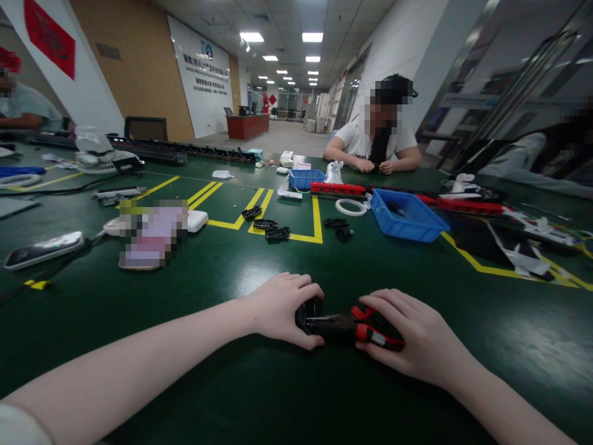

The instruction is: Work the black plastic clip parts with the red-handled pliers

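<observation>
The left hand (pixel 283 309) gripped a small black part (pixel 302 316), its thumb on the side toward the table's near edge and its fingers curled over the side toward the far edge. The right hand (pixel 417 334) was closed around the red handles of the pliers (pixel 337 324), which lay level and pointed left, their nose at the part. Whether the jaws were shut on it or only rested against it could not be told; the left fingers and the dark colours hid the contact. Both hands were low over the table (pixel 296 402), much nearer its near edge than its far edge.

Good work here seemed to call for the left hand to do the steadying, with the thumb tip well out of the line of the nose. The right hand seemed best kept low and level, so that any squeeze ran straight along the pliers and did not twist the part. A modest, even pressure looked wiser than a hard pinch, since a thin part, if it was plastic, could crack or spring away. Turning the part a little toward the eyes would have made the bite easier to judge.

Farther toward the far edge, black pieces (pixel 277 234) lay about the yellow tape (pixel 303 238), left of a blue tray (pixel 410 230), well apart from the hands.
</observation>
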